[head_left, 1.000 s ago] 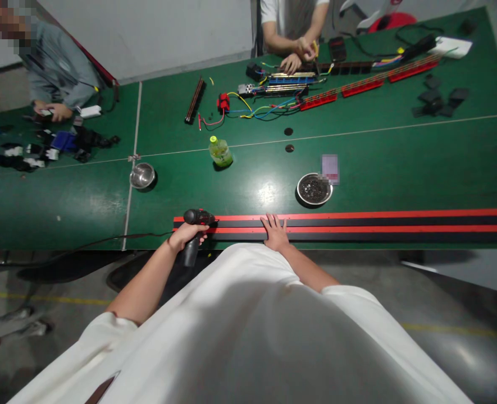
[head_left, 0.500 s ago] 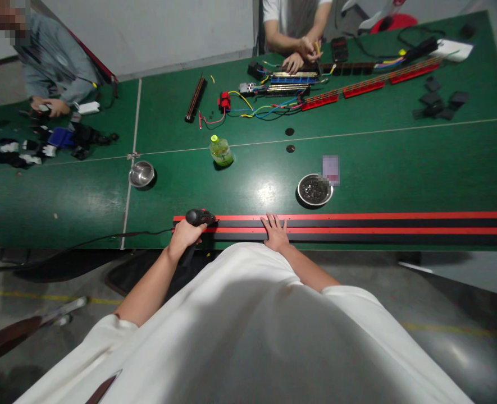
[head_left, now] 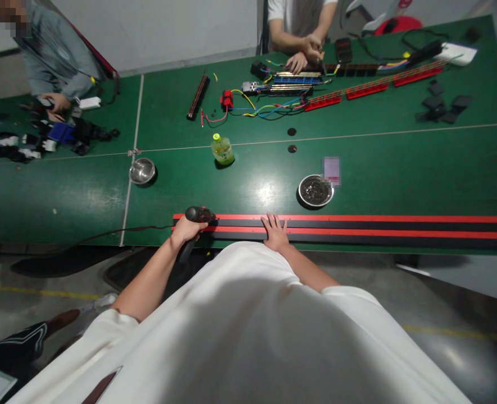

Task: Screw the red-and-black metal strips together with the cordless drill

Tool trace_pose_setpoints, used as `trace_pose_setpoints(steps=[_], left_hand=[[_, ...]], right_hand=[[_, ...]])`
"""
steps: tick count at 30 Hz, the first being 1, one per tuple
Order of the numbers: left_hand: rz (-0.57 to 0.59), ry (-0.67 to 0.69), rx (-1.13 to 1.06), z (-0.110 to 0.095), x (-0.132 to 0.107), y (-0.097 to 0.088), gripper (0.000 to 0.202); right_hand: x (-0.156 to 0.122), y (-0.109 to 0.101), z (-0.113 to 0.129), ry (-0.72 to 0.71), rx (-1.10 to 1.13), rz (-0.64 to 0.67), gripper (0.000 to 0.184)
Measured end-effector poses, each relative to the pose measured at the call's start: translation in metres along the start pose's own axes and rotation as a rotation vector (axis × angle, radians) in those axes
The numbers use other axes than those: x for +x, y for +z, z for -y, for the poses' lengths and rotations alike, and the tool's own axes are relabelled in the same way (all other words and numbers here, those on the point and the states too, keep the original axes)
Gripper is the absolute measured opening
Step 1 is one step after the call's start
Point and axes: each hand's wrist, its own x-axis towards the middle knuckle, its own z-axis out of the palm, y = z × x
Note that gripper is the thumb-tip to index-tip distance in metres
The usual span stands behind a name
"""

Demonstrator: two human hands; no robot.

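Observation:
My left hand [head_left: 186, 230] is wrapped round the grip of a black power screwdriver [head_left: 198, 214], which lies level over the left end of two long red-and-black rails [head_left: 378, 219]. The tool's tip points right, along the far rail; whether it touches the rail I cannot tell. A cord [head_left: 142, 228] runs off to the left behind my hand. My right hand [head_left: 276, 233] lies spread across both rails, fingers apart, holding nothing. The rails lie side by side along the near edge of the green table.
Beyond the rails stand a steel bowl of small dark screws [head_left: 315, 192], a metal bowl [head_left: 142, 171] and a green drink bottle [head_left: 223, 150]. Across the table, a co-worker's hands [head_left: 297, 63] are among wired strips [head_left: 324, 102]. Another person [head_left: 58, 56] works at the far left.
My hands and the screwdriver hold nearly the same place. A passer-by's leg at lower left has moved right, with more of the person in view. The co-worker's hands across the table shifted slightly.

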Motion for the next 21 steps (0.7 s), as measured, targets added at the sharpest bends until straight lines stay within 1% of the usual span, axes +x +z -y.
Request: trace_pose_setpoints(steps=[6, 11, 14, 17, 19, 21], left_hand=[[0.067, -0.016, -0.002, -0.002, -0.002, 0.001, 0.018], [0.033, -0.004, -0.04, -0.002, -0.005, 0.004, 0.019], [0.024, -0.045, -0.164, -0.003, -0.008, 0.005, 0.019], [0.04, -0.087, -0.33, -0.004, -0.014, 0.003, 0.029], [0.057, -0.098, -0.363, -0.005, -0.018, 0.0, 0.034], [0.055, -0.115, -0.365, -0.006, -0.022, -0.002, 0.033]], right_hand=[[0.0, -0.001, 0.0, -0.001, 0.001, 0.008, 0.112], [0.001, 0.0, 0.0, 0.007, -0.003, 0.009, 0.113], [0.001, 0.0, 0.0, 0.008, -0.004, 0.01, 0.113], [0.001, -0.001, 0.001, 0.009, -0.005, 0.012, 0.113], [0.0, -0.004, 0.002, 0.014, -0.001, 0.015, 0.113], [-0.002, -0.009, 0.005, 0.022, 0.027, 0.008, 0.111]])
